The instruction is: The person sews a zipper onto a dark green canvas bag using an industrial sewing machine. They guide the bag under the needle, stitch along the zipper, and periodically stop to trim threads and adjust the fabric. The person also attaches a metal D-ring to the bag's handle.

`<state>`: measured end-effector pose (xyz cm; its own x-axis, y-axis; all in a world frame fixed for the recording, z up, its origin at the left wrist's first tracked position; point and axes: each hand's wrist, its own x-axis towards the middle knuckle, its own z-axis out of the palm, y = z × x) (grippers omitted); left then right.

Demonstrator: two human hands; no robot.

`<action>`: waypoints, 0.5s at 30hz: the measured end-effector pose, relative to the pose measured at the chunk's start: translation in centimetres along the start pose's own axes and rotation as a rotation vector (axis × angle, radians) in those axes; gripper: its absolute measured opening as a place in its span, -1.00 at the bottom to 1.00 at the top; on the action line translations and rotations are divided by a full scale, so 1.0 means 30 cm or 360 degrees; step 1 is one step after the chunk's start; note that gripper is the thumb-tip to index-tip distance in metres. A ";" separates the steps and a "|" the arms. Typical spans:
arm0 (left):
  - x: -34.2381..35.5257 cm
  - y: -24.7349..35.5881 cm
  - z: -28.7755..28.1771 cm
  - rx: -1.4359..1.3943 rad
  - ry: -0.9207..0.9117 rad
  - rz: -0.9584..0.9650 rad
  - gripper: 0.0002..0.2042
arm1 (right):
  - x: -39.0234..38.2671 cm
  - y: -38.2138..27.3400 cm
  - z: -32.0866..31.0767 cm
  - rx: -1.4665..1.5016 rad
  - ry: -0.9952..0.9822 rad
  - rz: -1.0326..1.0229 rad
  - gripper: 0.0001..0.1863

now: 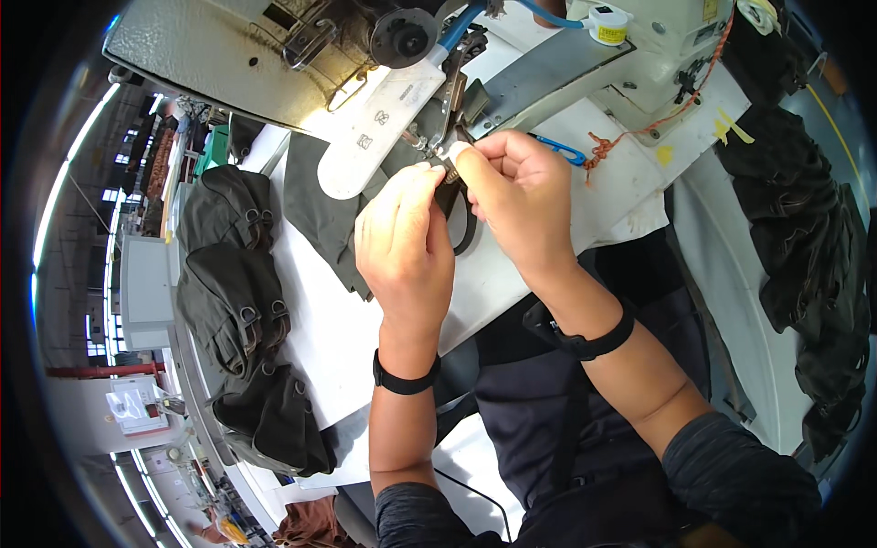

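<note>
Both my hands meet at the needle area of a sewing machine [210, 64], fingertips nearly together beside the presser foot. My left hand [404, 245] is closed in a pinch, lying partly over a dark olive fabric piece [315, 205]. Opposite it, my right hand [528, 201] is closed too, thumb against index finger, close to the foot. Whatever small thing lies between the fingertips is too small and covered to name. Below them a black strap [469, 236] curves out past the fabric. A white rounded guard plate [365, 142] hangs over the cloth.
Dark olive bags with metal rings [233, 292] are piled along the table's left side. Blue thread snips [559, 149] and an orange cord [598, 151] lie to the right of my right hand. More dark bags [790, 219] hang at the far right.
</note>
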<state>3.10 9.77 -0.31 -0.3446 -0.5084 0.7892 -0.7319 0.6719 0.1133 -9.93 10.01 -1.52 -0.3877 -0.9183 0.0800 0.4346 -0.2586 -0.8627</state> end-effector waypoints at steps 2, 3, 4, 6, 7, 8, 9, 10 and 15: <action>0.007 0.011 -0.001 -0.0060 -0.0010 -0.0007 -0.68 | 0.001 0.006 -0.002 0.0045 0.0021 -0.0034 -0.80; 0.007 0.013 -0.005 -0.0086 -0.0016 -0.0016 -0.70 | 0.000 0.008 -0.003 0.0068 0.0029 -0.0045 -0.80; 0.004 0.005 -0.003 -0.0145 0.0000 -0.0045 -0.70 | 0.001 0.007 -0.003 0.0046 0.0011 -0.0047 -0.80; 0.001 -0.017 0.008 -0.0266 0.0034 -0.0103 -0.71 | 0.006 0.000 -0.002 0.0003 -0.0021 -0.0052 -0.80; 0.002 -0.018 0.009 -0.0261 0.0044 -0.0105 -0.72 | 0.007 0.001 -0.001 0.0016 -0.0025 -0.0056 -0.79; 0.003 -0.017 0.009 -0.0256 0.0053 -0.0107 -0.72 | 0.008 0.001 0.000 0.0029 -0.0028 -0.0059 -0.79; 0.004 -0.016 0.010 -0.0252 0.0061 -0.0106 -0.72 | 0.009 0.002 0.002 0.0044 -0.0029 -0.0064 -0.78; 0.004 -0.016 0.011 -0.0260 0.0066 -0.0110 -0.73 | 0.010 0.002 0.003 0.0031 -0.0024 -0.0086 -0.78; 0.008 -0.011 0.015 -0.0238 0.0085 -0.0138 -0.74 | 0.023 0.014 0.007 -0.0225 0.0060 -0.0323 -0.75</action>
<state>2.99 9.18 -0.43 -0.2494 -0.5414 0.8029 -0.6604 0.7015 0.2679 -9.83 9.21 -1.72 -0.4864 -0.8395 0.2423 0.2278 -0.3896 -0.8924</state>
